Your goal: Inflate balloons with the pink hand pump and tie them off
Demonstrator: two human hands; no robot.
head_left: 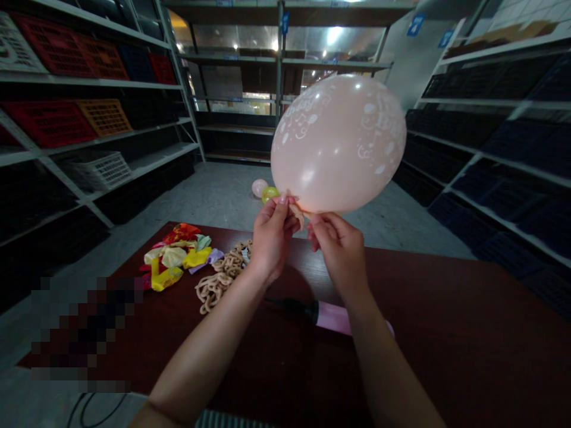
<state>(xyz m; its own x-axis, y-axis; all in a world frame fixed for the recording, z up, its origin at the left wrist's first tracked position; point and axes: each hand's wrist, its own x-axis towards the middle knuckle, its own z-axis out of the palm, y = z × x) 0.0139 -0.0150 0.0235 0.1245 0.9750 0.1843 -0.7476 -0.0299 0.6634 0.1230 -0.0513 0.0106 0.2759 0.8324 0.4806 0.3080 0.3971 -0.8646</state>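
Observation:
A large inflated pale pink balloon point(336, 145) with white printed letters and shapes is held up over the table's far edge. My left hand point(274, 232) pinches its neck between thumb and fingers. Close by on the right, my right hand point(334, 238) has its fingers closed on the stretched neck as well. The exact wrap of the neck around the fingers is partly hidden. Below my hands, a pink and black hand pump point(334, 318) lies on the table, partly covered by my right forearm.
On the dark table point(446, 333) are several uninflated balloons point(181, 255) and a tangled beige rope point(220, 279). Pink point(259, 188) and yellow-green point(269, 194) balloons rest on the floor beyond. Shelves with crates point(104, 116) line the left, back and right. A pixelated patch covers the left table edge.

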